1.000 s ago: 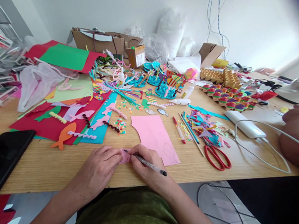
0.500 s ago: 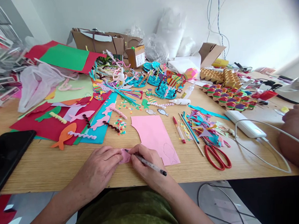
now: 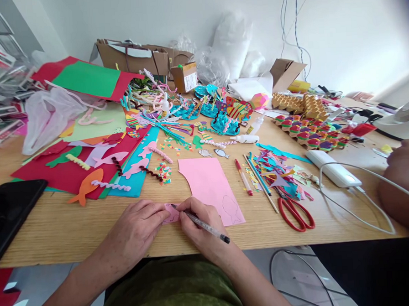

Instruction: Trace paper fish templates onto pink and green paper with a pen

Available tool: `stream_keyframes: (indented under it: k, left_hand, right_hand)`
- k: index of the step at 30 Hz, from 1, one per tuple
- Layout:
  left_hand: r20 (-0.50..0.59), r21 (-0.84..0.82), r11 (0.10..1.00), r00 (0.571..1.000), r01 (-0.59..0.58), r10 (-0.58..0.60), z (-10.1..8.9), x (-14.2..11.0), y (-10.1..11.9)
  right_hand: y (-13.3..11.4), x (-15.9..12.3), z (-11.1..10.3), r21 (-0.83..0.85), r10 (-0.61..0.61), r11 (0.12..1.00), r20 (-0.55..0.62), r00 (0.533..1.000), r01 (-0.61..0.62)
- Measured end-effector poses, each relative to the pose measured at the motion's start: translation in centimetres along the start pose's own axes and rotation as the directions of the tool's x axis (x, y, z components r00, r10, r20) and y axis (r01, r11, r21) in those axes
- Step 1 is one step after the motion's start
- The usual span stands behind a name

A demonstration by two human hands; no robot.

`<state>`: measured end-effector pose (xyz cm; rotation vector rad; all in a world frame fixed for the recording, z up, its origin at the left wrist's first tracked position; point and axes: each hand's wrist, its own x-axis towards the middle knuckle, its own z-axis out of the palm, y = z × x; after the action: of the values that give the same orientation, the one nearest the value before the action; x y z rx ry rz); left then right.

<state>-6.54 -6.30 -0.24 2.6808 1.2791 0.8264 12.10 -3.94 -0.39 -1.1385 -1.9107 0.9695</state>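
From where I stand: right hand [image 3: 201, 222] grip closed round black-capped pen [image 3: 208, 228], tip at pink scrap [image 3: 171, 216] between hands. Left hand [image 3: 137, 227] covers scrap's nine-o'clock end, thumb hidden, can't tell how open. Best: press firmly, stroke lightly.

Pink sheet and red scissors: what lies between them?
The head view shows a red-tipped pen, two thin sticks and paper scraps between the pink sheet and scissors.

My forearms [image 3: 86, 279] angle inward.
I have the left hand [image 3: 139, 227] palm down, fingers [image 3: 154, 207] together; just right of it, the right hand [image 3: 203, 220] pinches.
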Motion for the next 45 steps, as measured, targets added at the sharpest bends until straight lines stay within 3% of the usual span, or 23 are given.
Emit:
stream_keyframes:
  k: [15,34,45]
  left_hand:
    - [-0.004,0.053,0.998,0.999,-0.031,0.032,0.02,0.10,0.01]
    - [-0.029,0.047,0.998,0.999,-0.042,0.043,-0.08,0.35,0.11]
    - [0.026,0.027,1.000,1.000,-0.011,0.010,-0.03,0.12,-0.07]
  right_hand:
    - [-0.26,-0.04,-0.14,-0.047,0.010,0.999,0.052,0.999,-0.008]
    - [-0.15,0.07,-0.03,-0.032,0.015,0.999,0.037,0.999,-0.014]
    - [-0.10,0.04,0.01,-0.033,0.018,0.999,0.021,1.000,-0.017]
